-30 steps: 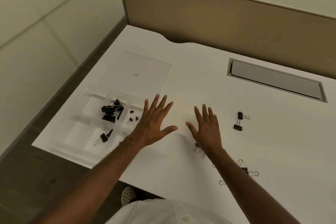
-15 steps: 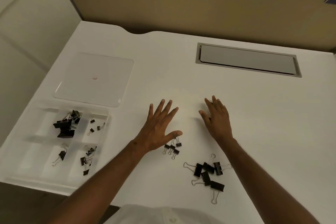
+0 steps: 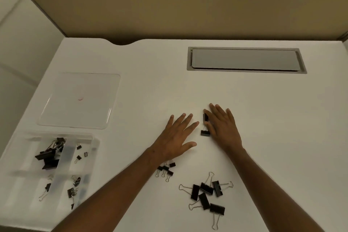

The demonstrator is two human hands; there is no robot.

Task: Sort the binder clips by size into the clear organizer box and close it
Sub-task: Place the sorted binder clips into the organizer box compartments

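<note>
The clear organizer box (image 3: pixel 24 156) lies open at the left, with black binder clips (image 3: pixel 49 153) in several compartments. Its clear lid (image 3: pixel 79 100) lies flat behind it. My left hand (image 3: pixel 178 137) is spread flat over the white desk with nothing in it. My right hand (image 3: pixel 222 128) lies with straight fingers beside two medium clips (image 3: pixel 205 125), its thumb touching them. A cluster of small clips (image 3: pixel 166 170) sits under my left wrist. Several medium clips (image 3: pixel 205 194) lie in a pile between my forearms.
A grey cable hatch (image 3: pixel 244 59) is set into the desk (image 3: pixel 150 81) at the back right. A tan partition (image 3: pixel 169 5) runs along the desk's far edge. The desk's left edge passes close to the box.
The view has swung right and down, so the box now sits further left. My right hand has reached the two medium clips; my left hand stays spread flat.
</note>
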